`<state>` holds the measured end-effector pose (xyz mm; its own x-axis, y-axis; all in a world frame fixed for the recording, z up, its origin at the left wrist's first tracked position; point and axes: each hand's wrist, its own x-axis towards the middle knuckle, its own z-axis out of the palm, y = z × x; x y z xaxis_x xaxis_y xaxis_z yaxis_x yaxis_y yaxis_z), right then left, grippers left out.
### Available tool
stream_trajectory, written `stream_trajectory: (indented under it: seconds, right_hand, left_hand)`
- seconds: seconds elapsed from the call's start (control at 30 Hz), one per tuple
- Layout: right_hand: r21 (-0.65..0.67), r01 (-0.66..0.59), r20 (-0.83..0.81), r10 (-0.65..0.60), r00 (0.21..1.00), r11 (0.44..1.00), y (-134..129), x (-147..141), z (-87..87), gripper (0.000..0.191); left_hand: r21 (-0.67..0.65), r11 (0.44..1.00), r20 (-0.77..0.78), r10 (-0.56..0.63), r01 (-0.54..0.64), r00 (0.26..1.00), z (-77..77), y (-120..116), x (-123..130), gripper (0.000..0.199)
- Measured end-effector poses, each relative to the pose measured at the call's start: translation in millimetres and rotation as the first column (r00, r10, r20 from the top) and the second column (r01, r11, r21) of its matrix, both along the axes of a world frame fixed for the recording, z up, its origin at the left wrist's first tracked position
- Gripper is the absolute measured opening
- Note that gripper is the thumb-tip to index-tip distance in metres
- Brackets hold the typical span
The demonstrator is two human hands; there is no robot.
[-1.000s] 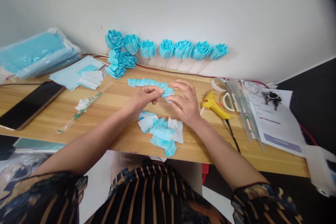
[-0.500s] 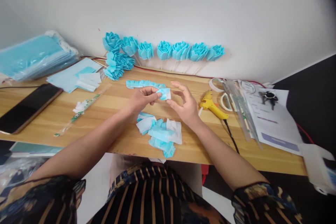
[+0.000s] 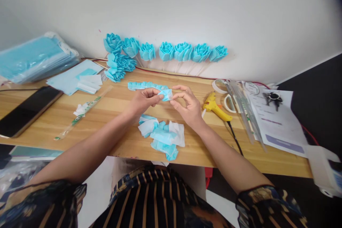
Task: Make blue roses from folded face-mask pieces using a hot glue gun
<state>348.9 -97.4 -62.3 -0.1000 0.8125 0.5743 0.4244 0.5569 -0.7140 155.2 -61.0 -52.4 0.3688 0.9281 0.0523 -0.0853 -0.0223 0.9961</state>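
Note:
My left hand [image 3: 146, 99] pinches a small folded piece of blue-and-white mask fabric [image 3: 166, 94] between thumb and fingers. At the piece's right edge, the thumb and index finger of my right hand [image 3: 188, 106] close on its corner. Just behind them lies a row of folded blue petals [image 3: 145, 85] on the table. Below my hands is a loose heap of blue and white fabric pieces [image 3: 162, 134]. A yellow glue gun [image 3: 217, 108] rests to the right of my right hand.
Finished blue fabric flowers [image 3: 183, 51] on sticks lean along the wall. At left are a bag of masks [image 3: 34, 58], cut sheets [image 3: 72, 76] and a phone [image 3: 29, 111]. Tape [image 3: 229, 103], papers [image 3: 280, 124] and keys [image 3: 274, 98] lie at right.
My right thumb and index finger have come together at the right corner of the fabric piece; before, they were spread apart. My left hand keeps its pinch.

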Motion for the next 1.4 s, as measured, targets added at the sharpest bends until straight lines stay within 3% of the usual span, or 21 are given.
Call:
stream_trajectory:
  seconds: [0.2, 0.4, 0.77, 0.9, 1.03, 1.2, 1.4]
  right_hand:
    - [-0.252, -0.119, -0.308, 0.037, 0.951, 0.96, 2.8, -3.6, -4.2, 0.018]
    - [-0.372, -0.231, -0.467, 0.034, 0.883, 0.899, 4.2, -4.9, -4.6, 0.024]
    - [-0.402, -0.245, -0.5, 0.013, 0.866, 0.882, 5.0, -4.5, -4.0, 0.026]
    - [-0.382, -0.322, -0.537, 0.076, 0.84, 0.867, 5.5, -3.4, -4.8, 0.033]
    - [-0.351, -0.36, -0.464, 0.173, 0.869, 0.864, 2.2, -3.6, -2.2, 0.042]
    - [-0.319, -0.312, -0.347, 0.196, 0.917, 0.895, -1.3, -5.2, 1.1, 0.042]
    - [-0.283, -0.236, -0.302, 0.147, 0.942, 0.93, -0.1, -6.2, -2.3, 0.042]
  left_hand:
    - [0.026, 0.999, -0.031, -0.024, 0.025, 0.999, -2.3, 1.0, -0.2, 0.027]
    - [0.023, 0.997, -0.038, -0.07, 0.071, 0.997, -0.1, -0.1, 0.3, 0.026]
    - [0.002, 0.995, -0.051, -0.095, 0.095, 0.994, 1.1, 0.0, 1.4, 0.028]
    - [0.003, 0.994, -0.054, -0.111, 0.111, 0.992, -0.5, 0.3, 0.8, 0.028]
    - [0.016, 0.994, -0.031, -0.107, 0.107, 0.994, -2.4, 0.9, -0.1, 0.031]
    - [0.03, 0.996, -0.004, -0.088, 0.089, 0.996, 0.6, -0.6, 0.5, 0.041]
    - [0.039, 0.985, -0.091, -0.162, 0.166, 0.983, -2.1, -1.4, 2.0, 0.035]
